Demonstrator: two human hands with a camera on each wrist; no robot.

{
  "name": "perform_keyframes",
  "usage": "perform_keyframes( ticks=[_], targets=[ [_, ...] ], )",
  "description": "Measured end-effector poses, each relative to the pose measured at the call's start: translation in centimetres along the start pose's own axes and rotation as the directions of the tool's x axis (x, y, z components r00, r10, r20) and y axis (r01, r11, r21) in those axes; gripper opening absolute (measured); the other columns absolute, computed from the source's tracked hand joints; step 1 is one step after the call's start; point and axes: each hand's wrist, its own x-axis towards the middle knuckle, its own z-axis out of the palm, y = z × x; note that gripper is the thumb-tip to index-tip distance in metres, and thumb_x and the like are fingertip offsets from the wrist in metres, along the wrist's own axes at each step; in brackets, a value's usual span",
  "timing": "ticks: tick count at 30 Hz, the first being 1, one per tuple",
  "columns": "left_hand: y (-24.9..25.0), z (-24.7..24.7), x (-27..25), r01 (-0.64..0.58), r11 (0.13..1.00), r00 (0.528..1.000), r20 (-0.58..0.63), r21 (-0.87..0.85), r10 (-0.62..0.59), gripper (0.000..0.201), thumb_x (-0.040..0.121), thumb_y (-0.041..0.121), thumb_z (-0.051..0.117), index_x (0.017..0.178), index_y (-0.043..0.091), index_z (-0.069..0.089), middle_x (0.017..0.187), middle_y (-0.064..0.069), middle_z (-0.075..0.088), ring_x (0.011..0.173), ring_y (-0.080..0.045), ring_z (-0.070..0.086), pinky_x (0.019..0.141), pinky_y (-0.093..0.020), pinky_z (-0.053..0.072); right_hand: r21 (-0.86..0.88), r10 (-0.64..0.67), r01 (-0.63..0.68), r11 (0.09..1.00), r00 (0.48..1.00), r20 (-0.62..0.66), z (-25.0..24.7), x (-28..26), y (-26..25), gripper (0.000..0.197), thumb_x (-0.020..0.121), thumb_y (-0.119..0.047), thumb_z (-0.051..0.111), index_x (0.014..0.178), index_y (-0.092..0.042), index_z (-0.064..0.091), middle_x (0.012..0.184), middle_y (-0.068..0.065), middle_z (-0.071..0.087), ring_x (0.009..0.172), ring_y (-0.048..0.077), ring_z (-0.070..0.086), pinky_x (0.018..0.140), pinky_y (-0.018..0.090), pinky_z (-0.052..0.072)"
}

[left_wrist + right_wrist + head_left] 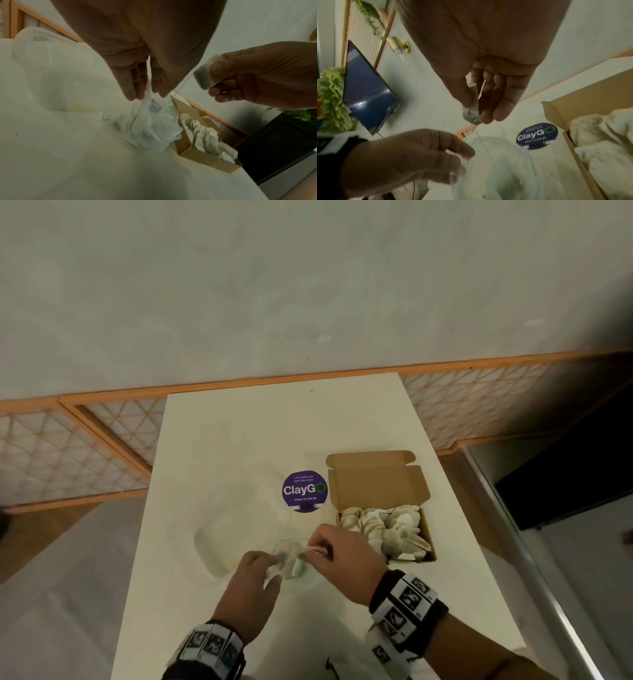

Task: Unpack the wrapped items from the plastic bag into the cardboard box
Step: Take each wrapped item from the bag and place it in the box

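A clear plastic bag (291, 563) (154, 125) (496, 169) sits on the white table just left of the open cardboard box (376, 484) (205, 158) (573, 97). My left hand (270, 570) (145, 93) (458, 155) pinches the bag's rim and holds it up. My right hand (315, 551) (212, 79) (476, 112) pinches a small pale wrapped item (204, 73) (471, 116) above the bag, a thin string trailing from it into the bag. Several wrapped items (383, 529) (205, 136) (604, 142) fill the box.
A round purple ClayGo sticker (304, 490) (537, 134) lies on the table (274, 422) behind the bag. A translucent container (219, 542) (60, 75) stands to the left. The table's right edge runs close beside the box. A dark screen (366, 100) hangs on the wall.
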Motion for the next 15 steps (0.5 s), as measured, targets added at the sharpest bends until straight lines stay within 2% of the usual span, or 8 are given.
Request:
perform_keyframes(
  ticks=[2, 4, 7, 9, 10, 12, 14, 15],
  targets=[
    [0.1, -0.5, 0.1, -0.009, 1.000, 1.000, 0.020, -0.005, 0.009, 0.028, 0.094, 0.023, 0.071, 0.116, 0.037, 0.063, 0.122, 0.017, 0.049, 0.104, -0.003, 0.059, 0.100, -0.034, 0.053, 0.027, -0.027, 0.027, 0.999, 1.000, -0.007, -1.3, -0.5, -0.9, 0.017, 0.098, -0.040, 0.061, 0.095, -0.023, 0.061, 0.079, -0.011, 0.061, 0.069, 0.003, 0.053, 0.064, 0.019, 0.041],
    [0.7, -1.5, 0.1, -0.045, 0.999, 0.999, -0.003, -0.018, 0.045, 0.030, 0.092, 0.028, 0.074, 0.119, 0.037, 0.063, 0.126, 0.017, 0.050, 0.112, -0.002, 0.057, 0.103, -0.032, 0.051, 0.051, -0.059, 0.060, 0.997, 0.998, -0.010, -2.3, -0.9, -1.8, 0.021, 0.096, -0.046, 0.059, 0.090, -0.025, 0.058, 0.076, -0.010, 0.060, 0.067, 0.003, 0.051, 0.063, 0.021, 0.042],
    [3.0, -3.5, -0.2, -0.167, 0.983, 0.986, -0.028, -0.069, 0.166, 0.042, 0.089, 0.034, 0.075, 0.128, 0.036, 0.061, 0.131, 0.020, 0.054, 0.120, 0.005, 0.053, 0.104, -0.023, 0.047, 0.094, -0.102, 0.101, 0.990, 0.995, -0.002, -3.1, -1.4, -3.2, 0.024, 0.094, -0.050, 0.054, 0.088, -0.027, 0.058, 0.081, -0.008, 0.065, 0.073, 0.008, 0.058, 0.071, 0.036, 0.052],
    [5.3, -5.0, -0.8, -0.190, 0.965, 0.980, 0.026, -0.182, 0.198, 0.047, 0.086, 0.044, 0.069, 0.131, 0.040, 0.058, 0.130, 0.025, 0.059, 0.122, 0.006, 0.055, 0.105, -0.022, 0.045, 0.145, -0.119, 0.119, 0.982, 0.993, -0.006, -3.4, -1.8, -3.9, 0.021, 0.096, -0.046, 0.057, 0.090, -0.026, 0.062, 0.083, -0.005, 0.067, 0.077, 0.013, 0.063, 0.075, 0.045, 0.054],
    [6.5, -5.7, -1.1, -0.189, 0.949, 0.976, 0.060, -0.253, 0.210, 0.044, 0.087, 0.043, 0.068, 0.130, 0.040, 0.059, 0.127, 0.023, 0.064, 0.121, 0.003, 0.059, 0.105, -0.023, 0.046, 0.181, -0.119, 0.120, 0.976, 0.993, -0.014, -3.6, -1.9, -4.3, 0.018, 0.096, -0.042, 0.060, 0.090, -0.025, 0.063, 0.083, -0.005, 0.068, 0.077, 0.015, 0.064, 0.076, 0.046, 0.054],
    [8.5, -6.8, -1.6, -0.196, 0.903, 0.964, 0.096, -0.383, 0.250, 0.031, 0.095, 0.027, 0.069, 0.124, 0.036, 0.065, 0.117, 0.014, 0.072, 0.111, -0.007, 0.068, 0.099, -0.027, 0.053, 0.243, -0.122, 0.127, 0.962, 0.992, -0.036, -4.0, -2.2, -5.0, 0.012, 0.097, -0.033, 0.066, 0.090, -0.022, 0.066, 0.081, -0.003, 0.070, 0.075, 0.015, 0.067, 0.073, 0.043, 0.056],
    [10.0, -7.5, -2.2, -0.201, 0.857, 0.959, 0.085, -0.475, 0.272, 0.022, 0.098, 0.016, 0.067, 0.116, 0.029, 0.070, 0.104, 0.004, 0.076, 0.096, -0.014, 0.072, 0.086, -0.031, 0.058, 0.300, -0.131, 0.138, 0.944, 0.990, -0.046, -4.5, -2.4, -5.6, 0.010, 0.098, -0.023, 0.068, 0.092, -0.016, 0.068, 0.077, 0.001, 0.070, 0.068, 0.009, 0.064, 0.065, 0.029, 0.054],
    [10.4, -7.8, -2.4, -0.201, 0.841, 0.961, 0.067, -0.502, 0.269, 0.018, 0.099, 0.015, 0.067, 0.111, 0.027, 0.071, 0.098, -0.001, 0.076, 0.090, -0.021, 0.071, 0.083, -0.036, 0.059, 0.341, -0.122, 0.132, 0.931, 0.991, -0.051, -4.8, -2.5, -5.9, 0.009, 0.098, -0.020, 0.069, 0.093, -0.013, 0.068, 0.075, 0.003, 0.070, 0.065, 0.007, 0.062, 0.062, 0.023, 0.051]
  ],
)
